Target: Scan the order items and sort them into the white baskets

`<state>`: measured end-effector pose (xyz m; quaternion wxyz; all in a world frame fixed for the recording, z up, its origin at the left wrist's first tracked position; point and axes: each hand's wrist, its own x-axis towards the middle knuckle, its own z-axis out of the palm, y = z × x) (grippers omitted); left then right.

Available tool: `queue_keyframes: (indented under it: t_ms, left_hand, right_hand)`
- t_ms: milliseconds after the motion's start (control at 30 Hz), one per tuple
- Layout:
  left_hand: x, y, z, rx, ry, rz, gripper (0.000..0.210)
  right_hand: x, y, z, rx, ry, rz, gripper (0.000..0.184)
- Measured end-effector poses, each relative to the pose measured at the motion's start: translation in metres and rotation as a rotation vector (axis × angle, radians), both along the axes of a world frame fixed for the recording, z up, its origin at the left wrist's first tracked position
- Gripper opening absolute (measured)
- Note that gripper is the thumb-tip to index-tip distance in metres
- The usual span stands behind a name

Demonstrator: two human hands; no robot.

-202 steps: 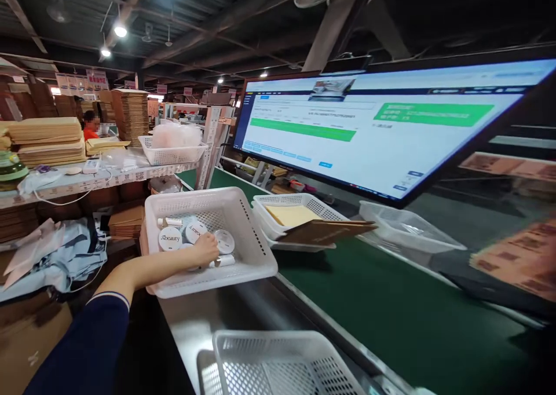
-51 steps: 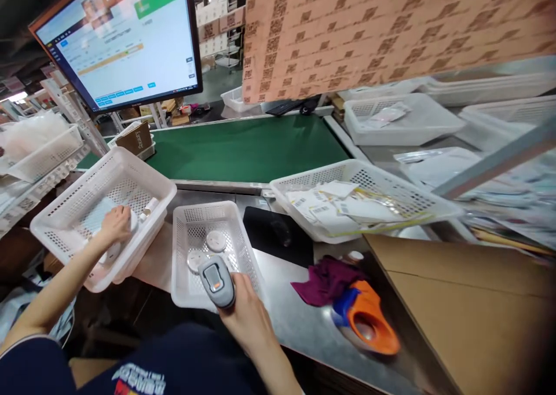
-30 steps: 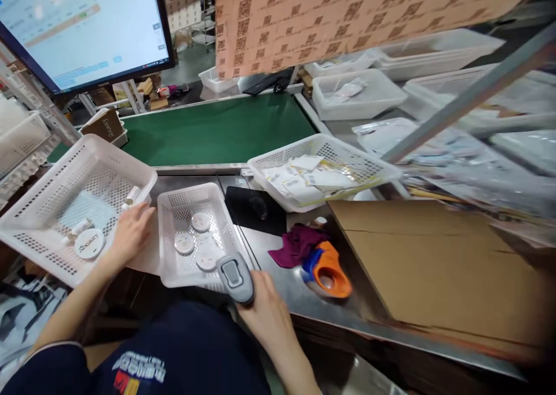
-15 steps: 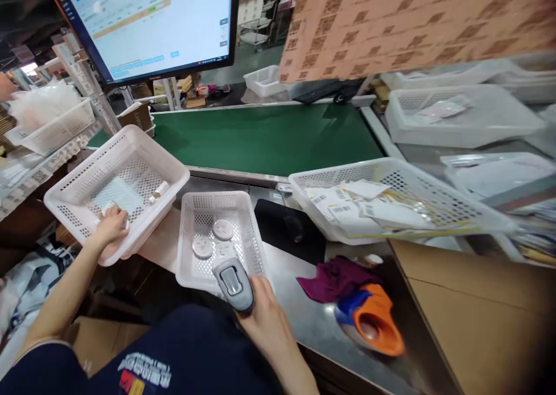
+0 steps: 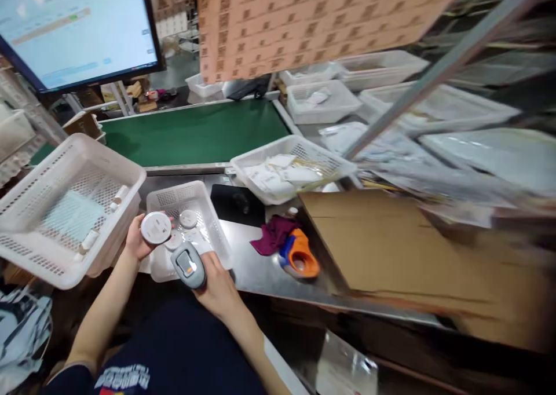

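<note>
1. Head view, hands: the left hand point(image 5: 138, 240) gripped a round white flat compact point(image 5: 156, 227) by its rim, its flat face turned up toward the camera. The right hand point(image 5: 216, 282) was closed around a grey handheld barcode scanner point(image 5: 188, 264), whose head pointed up and left at the compact.
2. The compact lay just beside the scanner's head, up and to its left, nothing between them; being round, it had no long axis to speak of. The left hand was the one on it.
3. Both hovered at the near edge of a small white perforated plastic basket point(image 5: 216, 233), which held more round white compacts point(image 5: 188, 218).
4. Left of it stood a larger white perforated basket point(image 5: 130, 178) with small white tubes point(image 5: 118, 196) and a pale sheet.
5. Further right on the steel bench point(image 5: 254, 267): a black mat, a purple cloth point(image 5: 271, 241), an orange tape dispenser point(image 5: 299, 258), a flat brown cardboard sheet point(image 5: 382, 244). Behind ran a green conveyor belt point(image 5: 191, 134).
</note>
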<state>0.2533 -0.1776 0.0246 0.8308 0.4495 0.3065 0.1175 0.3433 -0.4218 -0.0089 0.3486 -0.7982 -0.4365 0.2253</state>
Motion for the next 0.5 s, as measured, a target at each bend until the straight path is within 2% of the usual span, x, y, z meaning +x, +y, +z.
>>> queue_keyframes:
  t_ms: [67, 133, 200, 267, 367, 433, 500]
  left_hand:
    - [0.013, -0.009, -0.031, -0.096, -0.026, -0.033, 0.066]
    - [0.018, -0.010, -0.055, -0.114, -0.033, -0.055, 0.057]
    - [0.023, -0.005, -0.070, -0.066, -0.001, -0.059, 0.050]
    - [0.035, 0.003, -0.077, 0.106, 0.085, -0.018, 0.048]
    - [0.058, 0.014, -0.071, 0.469, 0.199, 0.123, 0.050]
    - [0.065, 0.019, -0.055, 0.628, 0.177, 0.200, 0.047]
    - [0.057, 0.022, -0.029, 0.790, 0.084, 0.183, 0.046]
  right_hand:
    - [0.001, 0.002, 0.003, -0.031, -0.003, -0.029, 0.036]
    - [0.003, 0.004, 0.005, -0.073, -0.012, -0.055, 0.033]
    - [0.004, 0.006, 0.004, -0.111, -0.016, -0.081, 0.032]
    - [0.003, 0.007, -0.001, -0.135, -0.010, -0.108, 0.033]
    - [0.002, 0.006, -0.015, -0.114, -0.030, -0.133, 0.030]
    - [0.002, 0.002, -0.030, -0.055, -0.070, -0.143, 0.028]
    - [0.004, -0.003, -0.048, 0.029, -0.129, -0.159, 0.029]
